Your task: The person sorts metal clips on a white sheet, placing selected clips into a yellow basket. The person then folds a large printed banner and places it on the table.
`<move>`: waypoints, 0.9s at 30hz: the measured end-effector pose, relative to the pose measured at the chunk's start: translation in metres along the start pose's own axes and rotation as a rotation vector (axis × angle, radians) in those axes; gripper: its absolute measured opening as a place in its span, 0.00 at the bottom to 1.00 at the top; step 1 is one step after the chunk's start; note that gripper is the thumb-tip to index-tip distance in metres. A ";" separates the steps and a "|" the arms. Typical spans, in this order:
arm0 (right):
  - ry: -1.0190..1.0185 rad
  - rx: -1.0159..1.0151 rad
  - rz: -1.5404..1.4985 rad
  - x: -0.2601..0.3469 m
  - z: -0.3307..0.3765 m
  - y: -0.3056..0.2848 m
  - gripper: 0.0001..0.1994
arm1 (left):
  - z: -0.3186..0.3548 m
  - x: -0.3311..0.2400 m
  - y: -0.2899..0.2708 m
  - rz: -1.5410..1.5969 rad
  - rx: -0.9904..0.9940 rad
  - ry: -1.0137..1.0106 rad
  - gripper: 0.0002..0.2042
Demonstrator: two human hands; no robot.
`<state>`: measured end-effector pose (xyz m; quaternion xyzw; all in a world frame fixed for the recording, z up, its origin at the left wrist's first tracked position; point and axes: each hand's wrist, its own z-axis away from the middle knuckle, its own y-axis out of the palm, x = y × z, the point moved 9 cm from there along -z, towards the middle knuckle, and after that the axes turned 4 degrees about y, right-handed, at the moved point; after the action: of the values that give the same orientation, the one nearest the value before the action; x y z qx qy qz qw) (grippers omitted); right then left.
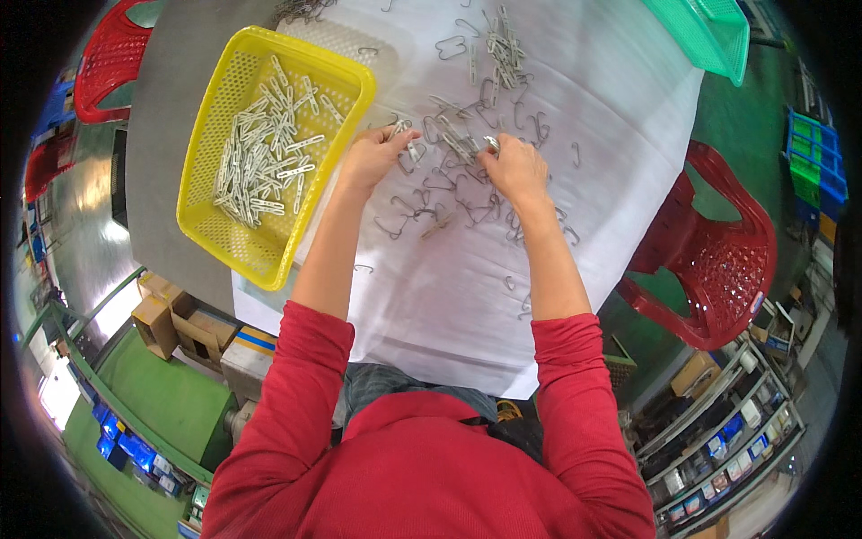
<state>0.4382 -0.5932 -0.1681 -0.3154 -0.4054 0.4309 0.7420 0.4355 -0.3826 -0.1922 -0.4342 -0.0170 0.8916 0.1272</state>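
My left hand (373, 157) is closed, with its fingertips pinching a pale clothespin (413, 151); wire pieces lie close by it. To the right, my right hand (521, 171) has thumb and fingers pressed together on a small pale piece (491, 142), mostly hidden by the fingers. Between and below the hands, bent wire hooks (415, 207) lie scattered on a white sheet (422, 310). More pale clothespins (505, 56) are heaped farther away. On the left stands a yellow perforated basket (199, 162) with many clothespins (260, 148) in it.
The white sheet partly covers a grey table (162, 180). A green basket (723, 40) is at the far right corner. Red plastic chairs stand at the right (718, 247) and far left (103, 67). Cardboard boxes (193, 328) are below the table at the left.
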 end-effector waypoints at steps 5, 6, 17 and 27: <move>-0.041 -0.032 -0.027 -0.002 0.007 0.002 0.11 | 0.004 -0.007 0.016 0.056 0.058 0.011 0.12; -0.018 0.010 -0.072 -0.008 0.006 0.006 0.11 | 0.006 -0.011 0.018 0.038 0.051 0.013 0.11; 0.031 0.576 -1.685 -0.025 0.048 -0.014 0.09 | 0.007 -0.003 0.023 0.590 0.208 -0.034 0.11; 0.068 -0.159 -0.011 -0.029 -0.022 -0.017 0.14 | 0.005 -0.045 0.062 -0.610 0.084 0.341 0.10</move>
<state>0.4551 -0.6287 -0.1742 -0.3857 -0.4146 0.3822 0.7303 0.4447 -0.4525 -0.1633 -0.5460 -0.0878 0.7273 0.4064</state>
